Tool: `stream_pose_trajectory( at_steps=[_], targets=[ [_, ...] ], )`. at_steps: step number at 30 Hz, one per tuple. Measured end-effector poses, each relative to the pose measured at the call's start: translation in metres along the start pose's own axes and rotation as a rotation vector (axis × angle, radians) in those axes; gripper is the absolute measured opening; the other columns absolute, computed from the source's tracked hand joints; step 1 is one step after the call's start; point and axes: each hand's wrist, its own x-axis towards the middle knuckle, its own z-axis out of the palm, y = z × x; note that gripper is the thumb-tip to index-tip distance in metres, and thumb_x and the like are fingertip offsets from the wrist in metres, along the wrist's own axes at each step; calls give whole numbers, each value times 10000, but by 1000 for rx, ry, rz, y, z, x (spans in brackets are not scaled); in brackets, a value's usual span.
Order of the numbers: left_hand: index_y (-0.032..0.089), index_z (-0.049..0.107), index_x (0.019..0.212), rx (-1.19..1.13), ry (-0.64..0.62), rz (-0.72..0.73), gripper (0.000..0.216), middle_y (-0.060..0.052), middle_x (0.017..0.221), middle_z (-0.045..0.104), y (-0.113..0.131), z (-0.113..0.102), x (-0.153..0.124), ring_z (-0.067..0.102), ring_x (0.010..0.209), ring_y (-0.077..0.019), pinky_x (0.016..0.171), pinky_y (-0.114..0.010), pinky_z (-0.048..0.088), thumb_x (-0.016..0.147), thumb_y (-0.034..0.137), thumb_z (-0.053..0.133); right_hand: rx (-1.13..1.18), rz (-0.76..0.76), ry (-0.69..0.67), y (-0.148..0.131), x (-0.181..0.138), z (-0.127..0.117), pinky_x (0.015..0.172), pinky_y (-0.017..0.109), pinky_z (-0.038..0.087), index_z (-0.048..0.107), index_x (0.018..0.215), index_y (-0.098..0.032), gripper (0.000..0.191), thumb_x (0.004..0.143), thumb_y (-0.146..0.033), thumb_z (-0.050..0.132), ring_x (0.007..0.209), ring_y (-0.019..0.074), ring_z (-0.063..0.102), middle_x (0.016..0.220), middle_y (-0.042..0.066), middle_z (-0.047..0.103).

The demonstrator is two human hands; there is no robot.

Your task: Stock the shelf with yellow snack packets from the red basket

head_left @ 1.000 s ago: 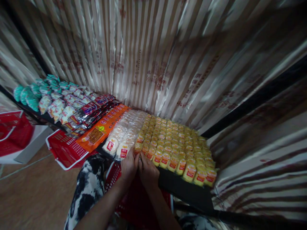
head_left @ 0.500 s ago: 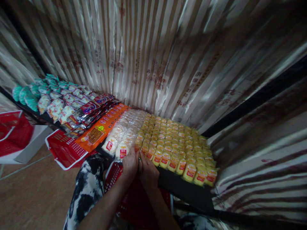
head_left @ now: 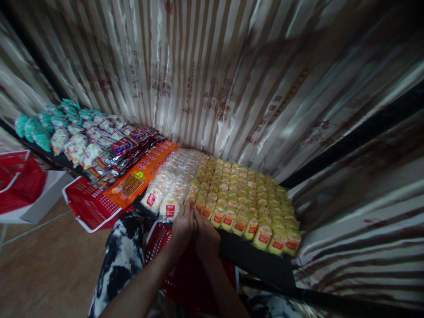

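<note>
My left hand (head_left: 183,226) and my right hand (head_left: 207,235) are side by side at the front edge of a black shelf (head_left: 256,260). Their closed fingers press together around the lower front of a small yellow snack cake packet (head_left: 192,194). That packet stands at the front left corner of a block of yellow snack cake packets (head_left: 243,194), packed upright in rows. Left of it, clear-wrapped white snack cakes (head_left: 169,207) with red labels lie in two rows, close beside my left hand. My fingers hide part of the gripped packet.
An orange snack bag (head_left: 135,174) lies left of the white cakes, then silver-and-purple bags (head_left: 124,143) and green packets (head_left: 41,132). Red baskets (head_left: 94,205) hang or stand below the shelf. A striped curtain (head_left: 198,79) rises behind; a black pole (head_left: 357,132) slants at the right.
My fingertips have shifted slightly up against the front of the yellow packet. The packets stay in their rows, and the view has tilted very little.
</note>
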Motion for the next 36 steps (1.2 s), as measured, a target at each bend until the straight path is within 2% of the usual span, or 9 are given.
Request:
stream_pose_trajectory(
  at_steps=[5,9,14,21,23,25,28,31,36],
  targets=[
    [183,559,1099,138,116,-48,290,-81,998,607,-14,-22,-30,589,900,-167,725,-255,502,884,239,373,3,-16,71,-1,0,3,785,211,431,427,1301,-242,406,910,-251,320,897,122,605,1073,33,643],
    [153,573,1072,231,249,-129,286,-112,1024,546,-39,-41,-38,553,921,-198,744,-292,498,855,300,457,-2,-2,92,-2,1,4,793,207,413,432,1299,-242,403,911,-248,323,901,119,602,1052,30,649],
    [181,577,1079,181,151,23,265,-95,1039,562,-54,-49,-23,520,972,-202,856,-335,470,862,254,443,-31,-11,112,-3,1,5,786,204,402,453,1285,-241,396,911,-254,322,887,119,601,1049,33,648],
    [209,584,1077,124,177,21,259,-86,1073,562,-57,-57,-24,521,1007,-193,883,-323,447,856,274,465,-33,-32,102,-3,-1,3,762,190,395,451,1286,-254,395,918,-277,312,862,110,597,1005,29,653],
    [198,550,1140,175,257,-18,328,-123,1205,488,-61,-59,-24,453,1130,-245,939,-389,400,840,317,492,-31,-44,99,-2,-1,3,759,189,394,473,1270,-253,388,919,-283,312,856,111,595,984,29,654],
    [156,460,1246,238,313,-82,469,-178,1358,330,-66,-61,-21,280,1275,-321,992,-479,318,826,361,501,-45,-46,97,-2,-1,4,729,189,395,497,1249,-262,378,917,-292,319,815,113,597,916,22,659],
    [81,313,1339,301,261,-111,618,-234,1439,162,-70,-58,-10,78,1337,-366,1016,-549,231,832,398,469,-69,-39,107,-2,-1,5,700,190,394,515,1232,-265,371,910,-297,332,787,116,597,853,15,653],
    [55,285,1350,323,182,-68,629,-247,1438,170,-70,-52,1,42,1339,-367,1024,-559,207,847,401,436,-75,-35,119,-3,0,5,703,186,396,527,1220,-250,373,906,-291,332,790,112,598,870,18,654],
    [71,266,1362,347,151,-46,627,-241,1441,163,-71,-44,10,15,1337,-364,1020,-556,220,857,412,413,-77,-27,113,-4,1,5,730,194,407,524,1220,-239,372,905,-279,332,812,116,602,941,21,658]
  ],
)
